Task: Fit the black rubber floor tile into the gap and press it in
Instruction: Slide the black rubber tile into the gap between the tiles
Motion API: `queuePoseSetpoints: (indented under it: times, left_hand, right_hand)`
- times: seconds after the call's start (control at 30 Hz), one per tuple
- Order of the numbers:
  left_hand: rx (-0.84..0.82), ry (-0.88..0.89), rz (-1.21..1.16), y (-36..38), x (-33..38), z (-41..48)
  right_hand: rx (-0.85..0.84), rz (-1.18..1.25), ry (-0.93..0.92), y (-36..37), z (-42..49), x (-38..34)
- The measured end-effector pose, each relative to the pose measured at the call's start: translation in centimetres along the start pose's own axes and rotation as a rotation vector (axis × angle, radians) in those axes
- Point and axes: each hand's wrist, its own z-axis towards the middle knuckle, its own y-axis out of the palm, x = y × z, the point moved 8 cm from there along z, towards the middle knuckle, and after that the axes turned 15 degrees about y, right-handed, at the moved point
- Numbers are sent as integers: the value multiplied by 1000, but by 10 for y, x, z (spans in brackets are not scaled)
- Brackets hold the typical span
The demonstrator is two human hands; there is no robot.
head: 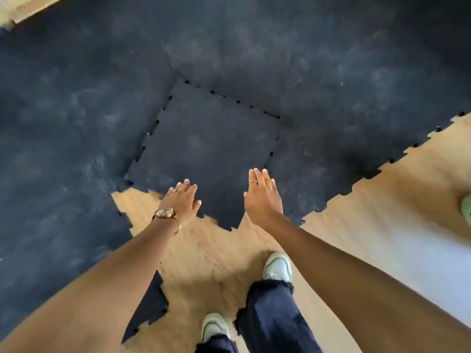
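Observation:
The black rubber floor tile [204, 146] lies flat in the gap among the other black interlocking tiles, with small dark holes showing along its far and left seams. Its toothed near edge overhangs the wooden floor [204, 253]. My left hand [182, 200], wearing a watch and a ring, hovers flat with fingers together over the tile's near left edge. My right hand [262, 197], also ringed, is held flat above the near right edge. Neither hand holds anything. Whether the palms touch the tile is unclear.
Black rubber matting [76, 123] covers the floor to the left, far side and right. Bare wood shows at the right [382, 200] and top left corner. My two light shoes [277, 267] stand on the wood below the tile. A pale green object [466, 207] sits at the right edge.

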Motion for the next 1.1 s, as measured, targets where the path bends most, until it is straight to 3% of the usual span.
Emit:
queuePoseSetpoints:
  times: [0.2,0.33,0.4,0.5,0.63,0.7,0.8,0.9,1.1]
  left_hand:
    - [-10,-132,14,101,-78,111]
    - [102,-204,-79,142,-103,140]
    - [197,-181,-87,152,-106,142]
    - [270,-100,-52,151,-124,147]
    - [351,-97,-21,135,-165,153]
    - [473,-42,28,114,-184,160]
    - [745,-365,-197,75,-253,148]
    - [560,-557,-241,62,-288,146]
    - [526,-508,-48,43,-282,132]
  right_hand:
    - [-267,-10,118,168,102,-40]
    - [-211,-102,201,228,123,-55]
    - [-205,-121,247,245,129,-53]
    - [-351,-107,290,253,138,-50]
    - [-409,-100,219,256,142,-50]
    - [-408,-125,196,256,141,-49]
    - [-403,-131,175,258,140,-50]
    - [-383,-128,166,255,139,-50]
    - [-252,-54,141,250,135,-49]
